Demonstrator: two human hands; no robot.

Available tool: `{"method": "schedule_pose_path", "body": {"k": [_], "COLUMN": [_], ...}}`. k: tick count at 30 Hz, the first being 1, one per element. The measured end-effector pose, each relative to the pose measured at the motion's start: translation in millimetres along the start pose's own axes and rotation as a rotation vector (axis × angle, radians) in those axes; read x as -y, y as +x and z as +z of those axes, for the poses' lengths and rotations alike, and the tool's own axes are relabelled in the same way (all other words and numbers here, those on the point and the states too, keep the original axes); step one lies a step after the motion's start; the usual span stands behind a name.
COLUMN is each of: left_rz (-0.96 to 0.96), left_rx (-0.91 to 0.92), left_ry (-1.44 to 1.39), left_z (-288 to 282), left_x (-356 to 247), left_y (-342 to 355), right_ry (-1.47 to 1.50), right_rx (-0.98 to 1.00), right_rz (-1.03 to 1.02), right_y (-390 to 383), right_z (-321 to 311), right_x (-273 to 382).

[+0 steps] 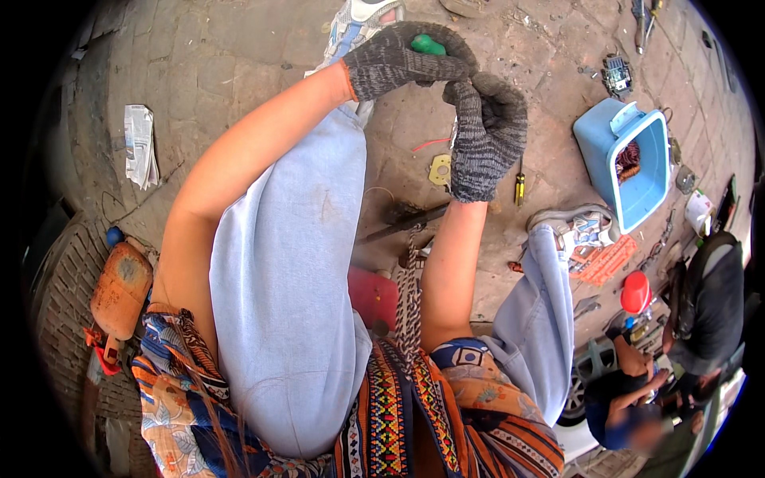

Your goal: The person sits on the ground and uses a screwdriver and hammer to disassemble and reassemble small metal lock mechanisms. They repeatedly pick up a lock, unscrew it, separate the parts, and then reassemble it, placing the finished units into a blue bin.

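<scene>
One green object [429, 45] clasped at twelve o'clock in the gloved left hand [408, 60], the gloved right hand [492, 135] half-curled at one o'clock, its hold unclear, a blue bin [598, 143] set at two o'clock

Showed a dusty paved floor [231, 72], brown-grey, with joint lines and scattered grit; took in small-block brickwork [64, 287] at lower left; looked evenly bright, as in daylight.
</scene>
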State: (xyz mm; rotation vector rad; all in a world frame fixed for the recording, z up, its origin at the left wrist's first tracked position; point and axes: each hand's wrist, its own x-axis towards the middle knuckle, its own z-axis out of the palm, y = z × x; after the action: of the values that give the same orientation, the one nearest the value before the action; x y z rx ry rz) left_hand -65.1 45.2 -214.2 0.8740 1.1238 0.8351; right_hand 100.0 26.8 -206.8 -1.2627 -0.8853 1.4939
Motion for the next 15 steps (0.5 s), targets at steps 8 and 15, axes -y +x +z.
{"method": "schedule_pose_path", "body": {"k": [8,15], "left_rz": [-0.073,-0.225], "left_rx": [-0.171,-0.082], "left_ry": [0.011,0.143], "left_z": [-2.9,-13.8], "left_x": [18.3,40.1], "left_y": [2.1,8.7], "right_ry": [-0.117,0.021], "right_rx": [-0.094,-0.102], "right_rz": [-0.205,-0.161], "right_y": [31.9,95.5], "right_z": [27.9,11.8], "right_x": [18.3,9.5]}}
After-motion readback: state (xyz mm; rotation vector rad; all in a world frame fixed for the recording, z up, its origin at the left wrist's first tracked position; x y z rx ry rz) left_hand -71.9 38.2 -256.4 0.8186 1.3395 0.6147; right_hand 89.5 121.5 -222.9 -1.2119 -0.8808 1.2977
